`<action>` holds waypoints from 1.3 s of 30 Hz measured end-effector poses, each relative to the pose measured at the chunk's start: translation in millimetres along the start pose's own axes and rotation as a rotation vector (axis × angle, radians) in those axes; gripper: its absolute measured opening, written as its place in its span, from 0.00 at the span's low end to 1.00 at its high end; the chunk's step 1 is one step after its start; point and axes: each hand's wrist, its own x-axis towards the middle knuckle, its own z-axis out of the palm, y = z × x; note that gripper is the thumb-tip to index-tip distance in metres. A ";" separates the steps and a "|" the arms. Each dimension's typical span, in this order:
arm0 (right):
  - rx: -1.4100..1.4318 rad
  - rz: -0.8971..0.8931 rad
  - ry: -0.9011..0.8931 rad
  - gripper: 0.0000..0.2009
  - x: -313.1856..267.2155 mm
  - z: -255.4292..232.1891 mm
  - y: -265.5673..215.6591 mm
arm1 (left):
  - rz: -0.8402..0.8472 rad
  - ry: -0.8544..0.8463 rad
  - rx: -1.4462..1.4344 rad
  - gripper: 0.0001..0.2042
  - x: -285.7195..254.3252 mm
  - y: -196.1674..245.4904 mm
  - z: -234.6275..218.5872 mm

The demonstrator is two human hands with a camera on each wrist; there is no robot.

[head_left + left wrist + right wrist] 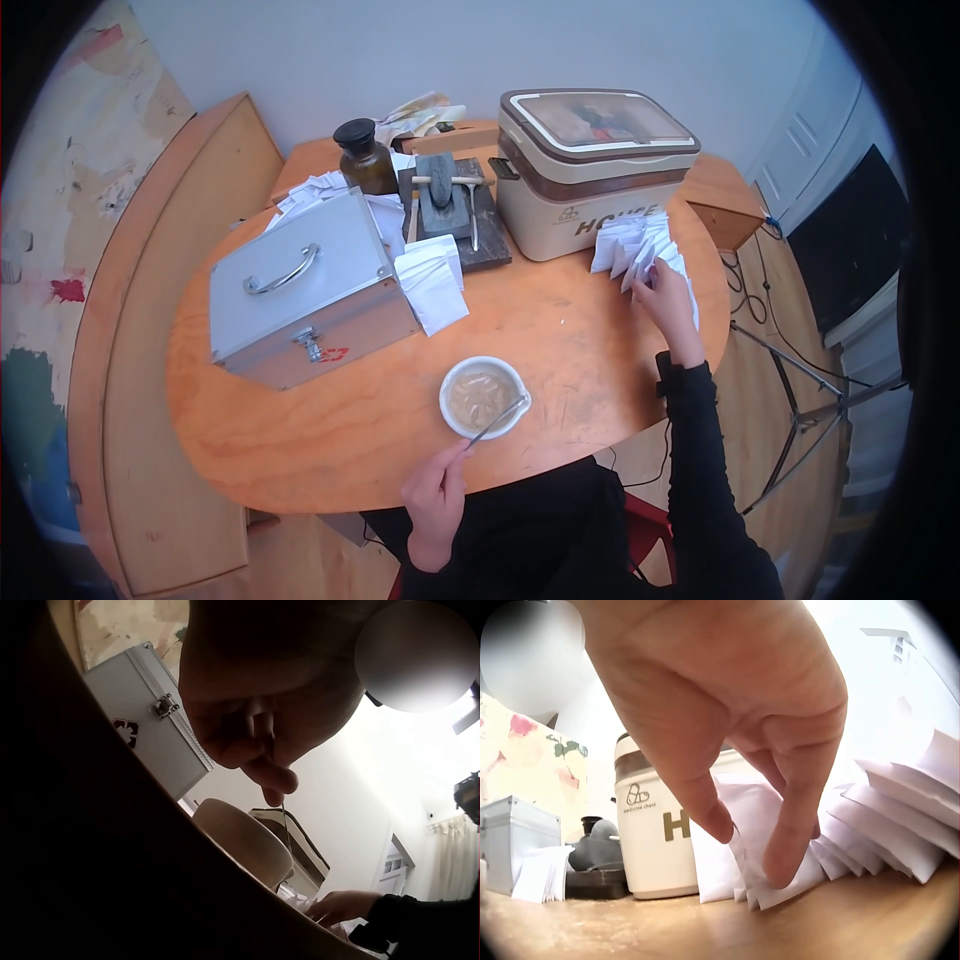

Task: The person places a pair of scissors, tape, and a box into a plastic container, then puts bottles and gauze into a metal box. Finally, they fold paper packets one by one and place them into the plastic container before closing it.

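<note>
My left hand [437, 497] pinches the handle of a metal spoon [497, 419] whose bowl lies in a white bowl [484, 397] of beige paste near the table's front edge. From the left wrist view the hand [262, 742] pinches the thin spoon handle [286, 825] above the bowl [244, 840]. At the right side of the table my right hand [668, 297] reaches into a fanned row of white paper packets [636, 249]. Its thumb and fingers [787, 840] pinch one packet [769, 889] in the right wrist view.
A silver metal case [305, 290] lies at the left, with more white packets [432, 282] beside it. Behind stand a dark bottle [362, 157], a dark grinding tool on a board [450, 205] and a cream box [590, 170] with a brown-edged lid. The round wooden table [330, 430] ends close to my body.
</note>
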 end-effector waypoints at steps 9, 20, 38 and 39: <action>-0.186 0.119 -0.153 0.15 -7.6 1.5 -17.4 | -0.008 -0.011 -0.019 0.07 0.1 -3.5 -4.3; -0.224 -0.502 -0.360 0.34 -40.4 66.9 -190.4 | 0.012 -0.047 0.010 0.07 0.2 0.3 -5.5; -0.268 -0.458 -0.375 0.51 -31.3 109.3 -225.7 | -0.041 -0.010 -0.017 0.06 -5.6 -9.0 -11.2; -0.245 -0.438 -0.389 0.51 -30.6 101.4 -223.3 | -0.045 -0.011 -0.019 0.06 -6.0 -9.5 -10.9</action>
